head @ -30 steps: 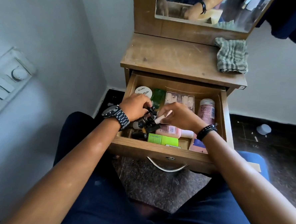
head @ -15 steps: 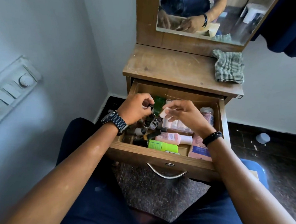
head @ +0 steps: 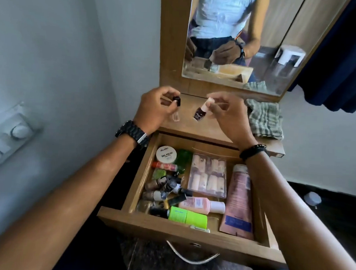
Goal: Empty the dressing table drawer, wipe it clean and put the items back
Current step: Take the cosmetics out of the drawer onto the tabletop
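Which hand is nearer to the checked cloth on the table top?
Right. The right hand is just beside the checked cloth, to its left; the left hand is farther left.

Only readable bit: the round white jar (head: 166, 154) in the drawer (head: 179, 233) says "ZUDIO" and "NAIL POLISH". Other labels are too blurry.

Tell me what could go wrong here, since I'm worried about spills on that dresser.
1. Each hand pinches a small nail polish bottle only by its cap: the left hand a clear bottle, the right hand a dark bottle. Either could slip or unscrew and drop onto the dresser top or into the open drawer.
2. Set down upright, such narrow bottles may tip or roll off.
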Available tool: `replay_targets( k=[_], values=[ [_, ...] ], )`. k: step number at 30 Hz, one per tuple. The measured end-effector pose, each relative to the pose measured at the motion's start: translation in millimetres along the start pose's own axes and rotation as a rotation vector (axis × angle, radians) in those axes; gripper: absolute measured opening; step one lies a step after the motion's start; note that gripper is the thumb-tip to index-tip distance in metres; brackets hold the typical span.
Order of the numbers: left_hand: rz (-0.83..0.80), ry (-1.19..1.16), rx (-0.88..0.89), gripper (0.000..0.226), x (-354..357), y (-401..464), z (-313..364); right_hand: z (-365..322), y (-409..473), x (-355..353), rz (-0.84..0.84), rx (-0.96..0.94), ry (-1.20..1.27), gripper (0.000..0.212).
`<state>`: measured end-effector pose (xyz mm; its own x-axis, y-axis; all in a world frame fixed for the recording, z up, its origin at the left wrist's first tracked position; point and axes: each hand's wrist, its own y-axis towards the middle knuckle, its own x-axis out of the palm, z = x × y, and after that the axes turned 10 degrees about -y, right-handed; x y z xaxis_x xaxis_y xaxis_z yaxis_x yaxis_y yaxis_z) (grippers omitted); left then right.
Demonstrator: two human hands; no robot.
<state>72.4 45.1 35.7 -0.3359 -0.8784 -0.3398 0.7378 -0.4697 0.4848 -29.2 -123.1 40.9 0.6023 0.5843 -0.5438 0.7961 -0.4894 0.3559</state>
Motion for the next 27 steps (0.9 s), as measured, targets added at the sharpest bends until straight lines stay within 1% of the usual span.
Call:
replay_targets(
  k=[2, 6, 10, 14, 18, 23, 27],
  values=[
    [0.019, 0.006, -0.033, 0.021, 6.0, 17.9, -7.8, 0.3, 23.0, 7.9, 0.036, -0.023, -0.098, 0.012],
    [0.067, 0.011, -0.129, 0.023, 23.8, 46.7, -30.9, 8.8, 54.0, 27.7, 0.067, 0.009, -0.193, 0.013],
    [0.056, 0.071, -0.101, 0.026, 34.6, 71.2, -43.1, 14.7, 75.5, 40.6, 0.074, -0.001, -0.303, 0.016],
    [-0.007, 0.064, -0.095, 0.021, 41.5, 92.0, -52.2, 18.6, 97.9, 47.8, 0.089, -0.072, -0.377, 0.016],
    [-0.007, 0.050, -0.118, 0.021, 42.1, 103.9, -58.7, 19.9, 110.1, 58.7, 0.064, -0.108, -0.364, 0.013],
    [-0.045, 0.033, -0.127, 0.028, 41.9, 103.9, -59.1, 16.6, 105.9, 69.3, 0.088, -0.105, -0.246, 0.012],
    [-0.042, 0.032, -0.126, 0.031, 44.0, 102.6, -59.3, 15.5, 106.9, 71.3, 0.086, -0.094, -0.247, 0.011]
  ],
)
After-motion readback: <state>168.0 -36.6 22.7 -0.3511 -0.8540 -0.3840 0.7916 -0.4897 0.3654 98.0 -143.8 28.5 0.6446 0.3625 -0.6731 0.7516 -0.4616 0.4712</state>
